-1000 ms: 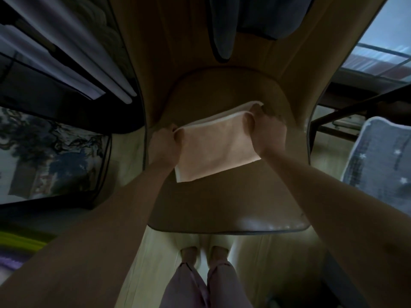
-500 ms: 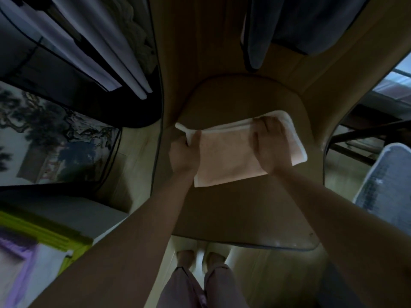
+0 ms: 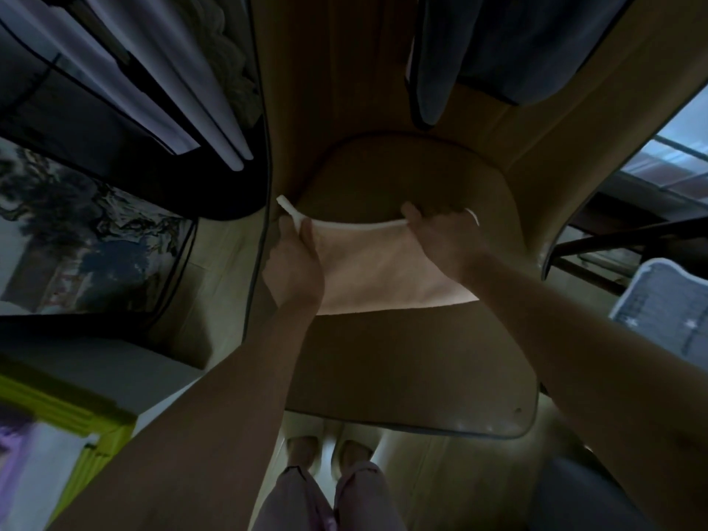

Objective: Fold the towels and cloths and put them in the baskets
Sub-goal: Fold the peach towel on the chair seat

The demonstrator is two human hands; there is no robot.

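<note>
On the tan table (image 3: 402, 377), toward its far half, lies a pale pink towel (image 3: 375, 270), folded into a flat oblong. Its long axis runs left to right across the view, roughly parallel to the table's near edge. The far edge shows as a thick white hem, bowed slightly; the near edge is straight and lies flat on the table top. One narrow white end of the hem sticks out past the left hand (image 3: 295, 262), pointing up and to the left, over the table's left edge.

Left hand: grips the towel's far left corner, thumb on top and fingers curled round the hem. The hand covers the towel's left end.

Right hand (image 3: 444, 243): grips the far hem toward the right end, fingers curled over the edge, thumb reaching left along the hem. A small loop of white hem shows just beyond its knuckles. The towel's near right corner lies under the right wrist.

The towel spans the gap between the two hands, with most of its pink face exposed.

A dark blue cloth (image 3: 498, 51) hangs at the far side of the table, well apart from the towel. No basket can be identified with certainty. Lighting is dim.
</note>
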